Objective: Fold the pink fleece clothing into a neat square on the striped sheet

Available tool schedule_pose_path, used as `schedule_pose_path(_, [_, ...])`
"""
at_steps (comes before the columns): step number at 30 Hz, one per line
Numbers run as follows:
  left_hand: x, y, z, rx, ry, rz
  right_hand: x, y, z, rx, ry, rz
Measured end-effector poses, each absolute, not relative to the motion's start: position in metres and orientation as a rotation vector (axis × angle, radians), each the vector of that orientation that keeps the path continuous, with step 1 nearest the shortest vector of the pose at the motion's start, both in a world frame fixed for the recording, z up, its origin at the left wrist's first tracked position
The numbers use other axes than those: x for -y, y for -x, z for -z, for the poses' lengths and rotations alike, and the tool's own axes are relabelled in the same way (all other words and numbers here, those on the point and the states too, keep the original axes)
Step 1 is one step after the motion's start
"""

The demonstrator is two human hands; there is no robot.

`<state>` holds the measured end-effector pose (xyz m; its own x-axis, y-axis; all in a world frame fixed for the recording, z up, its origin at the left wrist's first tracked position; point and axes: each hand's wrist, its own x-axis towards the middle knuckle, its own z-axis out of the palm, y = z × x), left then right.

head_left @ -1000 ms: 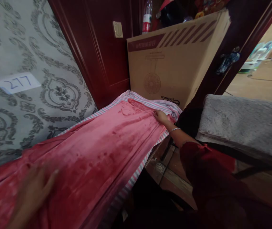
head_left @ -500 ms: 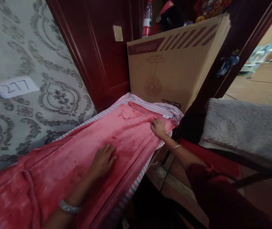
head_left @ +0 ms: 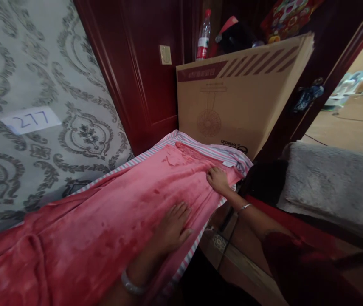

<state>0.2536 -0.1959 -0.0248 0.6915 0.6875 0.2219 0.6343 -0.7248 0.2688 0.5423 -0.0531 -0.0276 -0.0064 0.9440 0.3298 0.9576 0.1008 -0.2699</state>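
Note:
A long pink velvety cloth [head_left: 130, 191] lies spread over a striped cover [head_left: 200, 142], with a small white tag near its far right end. My left hand [head_left: 171, 227] rests flat on the cloth's middle, fingers stretched out and the thumb apart. Close to the far right edge, my right hand [head_left: 218, 179] has its fingers curled onto the cloth, and creases run out from it. Its fingertips are partly hidden by the hand. Both wrists wear bracelets.
Behind the far end stands a large cardboard box [head_left: 235, 97], with a plastic bottle [head_left: 203, 36] beyond it. A patterned wall [head_left: 85, 131] borders the left. On the right are a grey fluffy cushion [head_left: 334, 178] and a doorway.
My left hand has slid to the right across the pink cloth. My right hand stays at the same edge. The view has shifted slightly.

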Motion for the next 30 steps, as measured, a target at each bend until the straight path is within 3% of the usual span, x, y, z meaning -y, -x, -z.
schedule_pose_path(7, [0.197,-0.257,0.018,-1.063,-2.575,-0.501,0.033,-0.529,0.003,1.937,1.805,-0.028])
schedule_pose_path(13, [0.184,-0.241,0.012,-1.129,-2.006,-1.108,-0.016,-0.493,-0.015,1.938,1.63,-0.165])
schedule_pose_path(17, [0.177,-0.225,0.008,-1.375,-2.224,-1.351,-0.062,-0.474,-0.018,1.913,1.597,-0.244])
schedule_pose_path(23, [0.177,-0.226,0.009,-1.407,-2.656,-1.126,-0.123,-0.446,-0.022,1.906,1.565,-0.344])
schedule_pose_path(30, [0.174,-0.223,0.006,-1.607,-2.541,-1.555,-0.171,-0.413,-0.02,1.965,1.524,-0.432])
